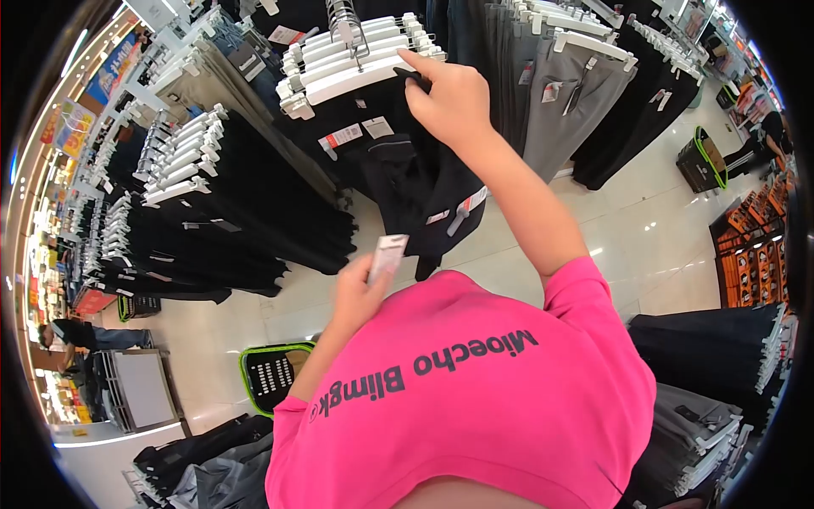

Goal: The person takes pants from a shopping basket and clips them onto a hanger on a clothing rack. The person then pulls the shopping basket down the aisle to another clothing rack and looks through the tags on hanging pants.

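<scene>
My right hand [452,103] is raised to the right end of a white hanger [356,83] at the front of a rack. Its index finger touches the hanger, and dark cloth shows between the fingers, seemingly a corner of the black trousers [394,174] hanging there. Red-and-white price tags [343,136] dangle from this clothing. Lower down, close to my pink shirt [475,390], my left hand [358,293] is closed around a small whitish tag or card [390,253]. Its print is too small to read.
More black trousers [254,170] hang on the left, grey trousers [568,93] on the right. A green-rimmed black basket [271,373] stands on the floor at my left; another basket [702,161] is at far right. Other people are in the distance on both sides.
</scene>
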The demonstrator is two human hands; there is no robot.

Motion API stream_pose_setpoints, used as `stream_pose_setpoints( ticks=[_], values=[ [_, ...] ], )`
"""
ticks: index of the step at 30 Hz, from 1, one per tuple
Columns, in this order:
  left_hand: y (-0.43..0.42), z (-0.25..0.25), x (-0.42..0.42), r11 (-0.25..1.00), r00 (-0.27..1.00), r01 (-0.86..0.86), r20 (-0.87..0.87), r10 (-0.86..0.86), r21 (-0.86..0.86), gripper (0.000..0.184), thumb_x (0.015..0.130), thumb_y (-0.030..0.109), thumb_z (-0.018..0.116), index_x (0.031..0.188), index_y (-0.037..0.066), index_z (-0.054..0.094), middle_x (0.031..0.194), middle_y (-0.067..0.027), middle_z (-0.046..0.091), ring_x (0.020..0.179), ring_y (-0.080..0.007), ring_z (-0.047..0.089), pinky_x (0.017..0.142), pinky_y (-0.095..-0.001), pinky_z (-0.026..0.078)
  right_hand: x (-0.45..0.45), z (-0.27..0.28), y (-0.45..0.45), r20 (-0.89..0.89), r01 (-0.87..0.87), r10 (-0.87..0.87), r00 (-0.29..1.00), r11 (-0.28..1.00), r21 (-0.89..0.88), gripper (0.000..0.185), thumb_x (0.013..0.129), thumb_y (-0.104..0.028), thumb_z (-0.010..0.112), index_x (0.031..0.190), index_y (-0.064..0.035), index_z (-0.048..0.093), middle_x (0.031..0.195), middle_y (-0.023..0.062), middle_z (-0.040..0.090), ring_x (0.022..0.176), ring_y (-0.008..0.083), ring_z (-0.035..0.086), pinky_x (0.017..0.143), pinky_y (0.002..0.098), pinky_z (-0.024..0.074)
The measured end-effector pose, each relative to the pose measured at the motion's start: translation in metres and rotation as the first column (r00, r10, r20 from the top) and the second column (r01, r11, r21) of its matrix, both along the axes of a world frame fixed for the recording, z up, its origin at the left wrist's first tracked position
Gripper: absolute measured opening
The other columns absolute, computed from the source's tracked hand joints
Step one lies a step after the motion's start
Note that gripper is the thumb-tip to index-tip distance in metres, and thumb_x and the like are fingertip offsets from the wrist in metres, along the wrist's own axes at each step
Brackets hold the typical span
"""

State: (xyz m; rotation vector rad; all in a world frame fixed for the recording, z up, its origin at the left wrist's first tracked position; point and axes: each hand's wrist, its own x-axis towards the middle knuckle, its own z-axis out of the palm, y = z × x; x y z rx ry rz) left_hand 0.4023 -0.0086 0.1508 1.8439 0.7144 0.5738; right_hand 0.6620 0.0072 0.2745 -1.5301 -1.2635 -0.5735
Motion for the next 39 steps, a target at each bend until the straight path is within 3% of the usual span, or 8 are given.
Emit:
stream_pose_setpoints(
  ticks=[2, 6, 14, 18, 21, 24, 29, 39],
  values=[
    [-0.010, 0.017, 0.014, 0.886, 0.943, 0.300, 0.030, -0.331, 0.353, 0.034, 0.079, 0.020, 0.062, 0.104, -0.003, 0.057, 0.103, -0.0169, 0.060, 0.095, -0.0278, 0.058, 0.080, -0.0333, 0.045, -0.009, 0.001, 0.006, -0.034, 0.010, -0.010, 0.999, 1.000, -0.007, 0.032, 0.068, -0.015, 0.060, 0.100, -0.0120, 0.066, 0.067, 0.0141, 0.061, 0.053, 0.0251, 0.057, 0.052, 0.0303, 0.0448],
    [-0.004, -0.032, 0.019, 0.927, 0.931, 0.357, -0.120, -0.344, 0.115, 0.038, 0.083, 0.023, 0.058, 0.110, -0.003, 0.055, 0.120, -0.0172, 0.052, 0.103, -0.0330, 0.054, 0.091, -0.0345, 0.040, -0.025, 0.003, 0.007, -0.163, -0.118, 0.113, 0.980, 0.993, -0.021, 0.027, 0.070, -0.013, 0.061, 0.096, -0.0099, 0.067, 0.067, 0.0136, 0.062, 0.052, 0.0203, 0.057, 0.054, 0.0271, 0.0448],
    [0.015, -0.103, 0.012, 0.933, 0.908, -0.352, 0.212, 0.361, -0.077, 0.043, 0.075, -0.001, 0.060, 0.117, 0.003, 0.048, 0.100, -0.0133, 0.052, 0.087, -0.0155, 0.057, 0.062, -0.0259, 0.048, -0.036, 0.015, -0.022, -0.499, -0.526, 0.450, 0.741, 0.850, -0.014, 0.024, 0.070, -0.007, 0.064, 0.093, -0.0070, 0.067, 0.052, 0.0005, 0.048, 0.048, 0.0083, 0.039, 0.048, 0.0238, 0.0340],
    [-0.003, -0.097, 0.018, 0.824, 0.871, -0.488, 0.089, 0.484, 0.288, 0.052, 0.061, -0.004, 0.065, 0.111, 0.007, 0.053, 0.095, -0.0109, 0.049, 0.071, -0.0191, 0.052, 0.064, -0.0305, 0.048, -0.024, 0.005, -0.036, -0.643, -0.634, 0.566, 0.516, 0.757, 0.157, 0.022, 0.071, -0.003, 0.063, 0.092, -0.0046, 0.066, 0.053, -0.0075, 0.040, 0.051, 0.0015, 0.033, 0.047, 0.0197, 0.0268],
    [-0.004, -0.125, 0.012, 0.665, 0.914, -0.307, 0.015, 0.406, 0.681, 0.033, 0.060, -0.003, 0.063, 0.092, 0.006, 0.062, 0.098, -0.0120, 0.053, 0.077, -0.0233, 0.055, 0.071, -0.0339, 0.047, -0.005, 0.001, -0.052, -0.639, -0.634, 0.554, 0.534, 0.762, 0.131, 0.021, 0.072, -0.001, 0.061, 0.092, -0.0042, 0.066, 0.055, -0.0084, 0.042, 0.052, 0.0003, 0.031, 0.047, 0.0194, 0.0243],
    [-0.015, -0.147, 0.018, 0.868, 0.973, -0.182, -0.046, 0.228, 0.463, 0.020, 0.058, -0.002, 0.062, 0.077, 0.005, 0.065, 0.106, -0.0132, 0.057, 0.091, -0.0257, 0.057, 0.077, -0.0354, 0.046, 0.010, 0.004, -0.072, -0.659, -0.621, 0.542, 0.521, 0.771, 0.143, 0.021, 0.073, 0.000, 0.059, 0.093, -0.0028, 0.066, 0.059, -0.0067, 0.048, 0.055, 0.0000, 0.036, 0.049, 0.0183, 0.0269],
    [-0.069, -0.112, 0.046, 0.985, 0.985, 0.162, 0.050, -0.165, 0.054, 0.042, 0.061, 0.002, 0.059, 0.103, 0.004, 0.058, 0.110, -0.0145, 0.059, 0.100, -0.0307, 0.056, 0.088, -0.0357, 0.043, 0.028, 0.001, -0.105, -0.772, -0.578, 0.523, 0.362, 0.776, 0.254, 0.022, 0.075, 0.003, 0.058, 0.096, 0.0005, 0.064, 0.084, 0.0019, 0.061, 0.072, 0.0030, 0.051, 0.063, 0.0167, 0.0391],
    [-0.105, -0.133, 0.144, 0.749, 0.779, 0.616, -0.328, -0.535, 0.244, 0.036, 0.065, 0.022, 0.060, 0.094, 0.000, 0.060, 0.088, -0.0186, 0.062, 0.083, -0.0349, 0.059, 0.072, -0.0408, 0.047, 0.026, 0.015, -0.144, -0.762, -0.300, 0.550, 0.344, 0.833, 0.466, 0.032, 0.074, 0.006, 0.057, 0.105, 0.0011, 0.062, 0.092, 0.0038, 0.062, 0.072, 0.0051, 0.054, 0.063, 0.0170, 0.0428]
  ],
)
